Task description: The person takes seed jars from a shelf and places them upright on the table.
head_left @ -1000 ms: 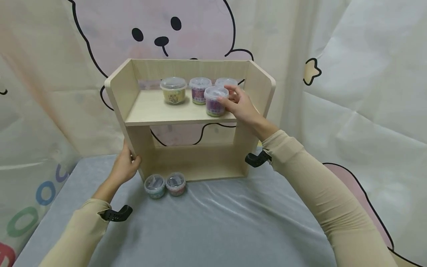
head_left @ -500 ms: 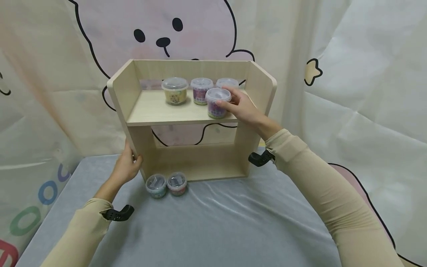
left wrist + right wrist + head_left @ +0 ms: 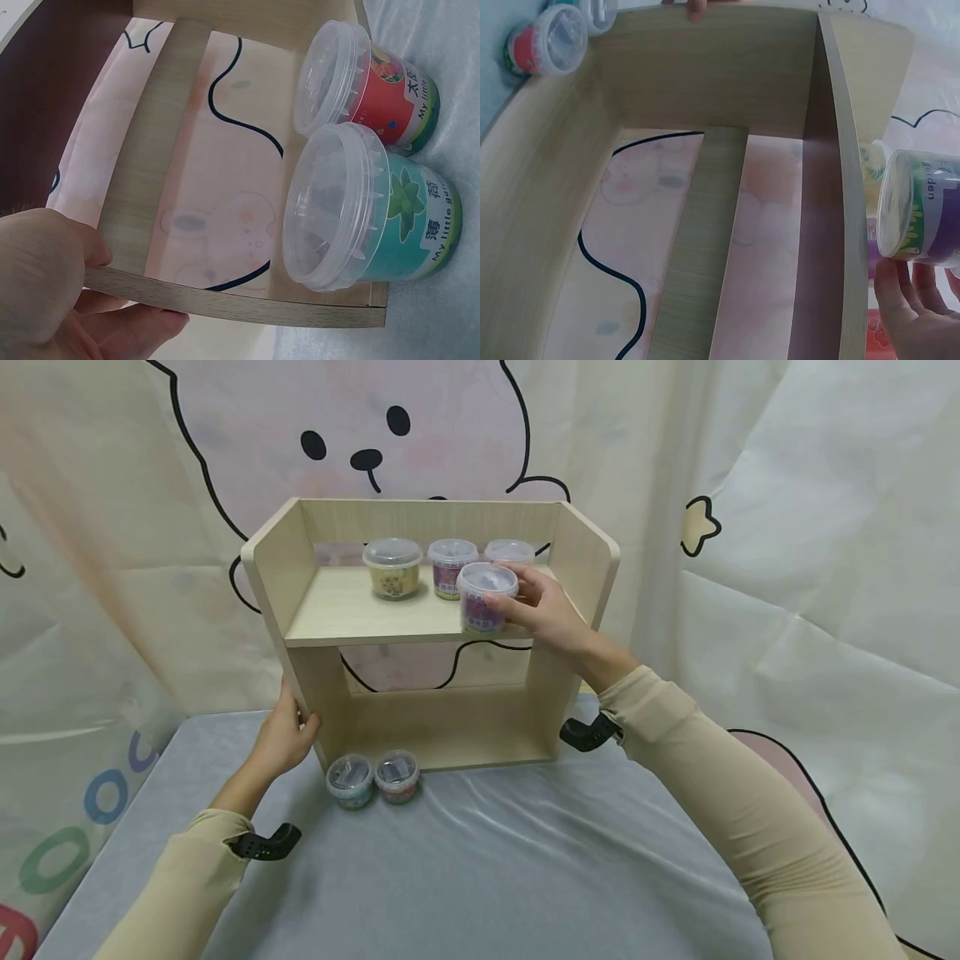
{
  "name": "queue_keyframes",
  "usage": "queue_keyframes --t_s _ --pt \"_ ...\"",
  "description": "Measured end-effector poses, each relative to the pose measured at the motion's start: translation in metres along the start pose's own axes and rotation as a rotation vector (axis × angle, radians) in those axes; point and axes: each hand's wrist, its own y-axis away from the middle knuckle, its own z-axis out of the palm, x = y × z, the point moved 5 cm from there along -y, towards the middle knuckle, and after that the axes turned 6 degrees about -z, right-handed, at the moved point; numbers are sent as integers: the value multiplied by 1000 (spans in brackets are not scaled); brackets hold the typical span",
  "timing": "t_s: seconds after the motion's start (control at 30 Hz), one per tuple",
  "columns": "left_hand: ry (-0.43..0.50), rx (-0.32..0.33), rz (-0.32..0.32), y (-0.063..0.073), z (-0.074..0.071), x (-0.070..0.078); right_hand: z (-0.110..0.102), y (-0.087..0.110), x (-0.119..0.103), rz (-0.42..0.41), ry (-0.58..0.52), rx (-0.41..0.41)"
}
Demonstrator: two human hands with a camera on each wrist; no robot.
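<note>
My right hand (image 3: 551,614) grips a lidded clear tub with a purple label (image 3: 481,608) at the front of the upper shelf. In the right wrist view, that purple tub (image 3: 934,206) shows its base, lifted from the board. My left hand (image 3: 281,735) holds the left side panel of the wooden shelf unit (image 3: 352,628), thumb inside and fingers outside. Behind the held tub stand a yellow tub (image 3: 393,578), another purple tub (image 3: 450,578) and a partly hidden tub (image 3: 510,550).
A teal-labelled tub (image 3: 412,217) and a red-labelled tub (image 3: 390,97) stand side by side at the unit's lower front left. Grey-blue cloth (image 3: 480,868) covers the table. A printed curtain (image 3: 450,435) hangs behind.
The held purple tub has come slightly forward and down toward the shelf's front edge with my right hand. My left hand keeps its hold on the panel.
</note>
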Motion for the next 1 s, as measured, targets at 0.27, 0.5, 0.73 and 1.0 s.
queue_keyframes --t_s 0.27,0.5,0.73,1.0 --pt "-7 6 -1 0 3 -1 6 18 -1 -30 -58 -39" --pt "-15 23 8 2 4 -3 14 35 1 -64 -40 -84" --pt "-15 20 -2 1 2 -2 22 44 9 -65 -93 -107" --pt "-7 18 -6 1 2 -2 31 51 27 -72 -140 -136"
